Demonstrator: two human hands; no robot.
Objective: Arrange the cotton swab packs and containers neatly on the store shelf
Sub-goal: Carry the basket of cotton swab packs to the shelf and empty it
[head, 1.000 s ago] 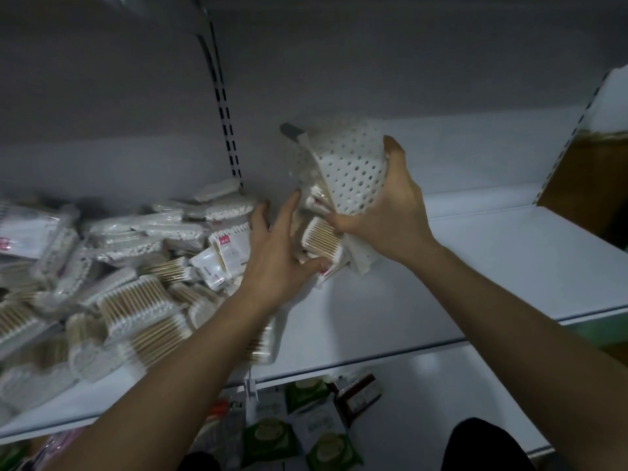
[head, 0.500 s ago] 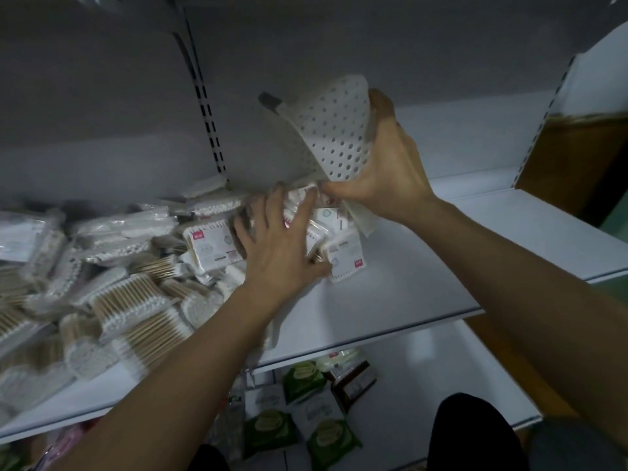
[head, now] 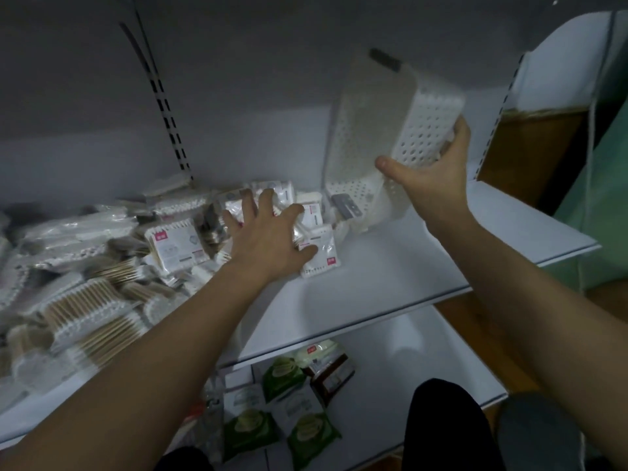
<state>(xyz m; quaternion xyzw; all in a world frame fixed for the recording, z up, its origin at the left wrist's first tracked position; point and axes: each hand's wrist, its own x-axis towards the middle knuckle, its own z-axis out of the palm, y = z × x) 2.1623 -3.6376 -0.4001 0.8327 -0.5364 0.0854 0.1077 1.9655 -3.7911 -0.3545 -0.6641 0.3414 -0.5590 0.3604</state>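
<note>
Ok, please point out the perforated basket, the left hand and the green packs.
perforated basket (head: 426, 127): head view, its holed side wall.
left hand (head: 268, 241): head view, back of the hand.
green packs (head: 311, 436): head view, front of one pack.

basket (head: 428, 130) blurred, swab pile (head: 85, 300) cut off left

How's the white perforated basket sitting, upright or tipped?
Tipped. The basket is stood nearly on end, lower end down by the shelf, open side facing left toward the packs. Inside looks empty.
</note>
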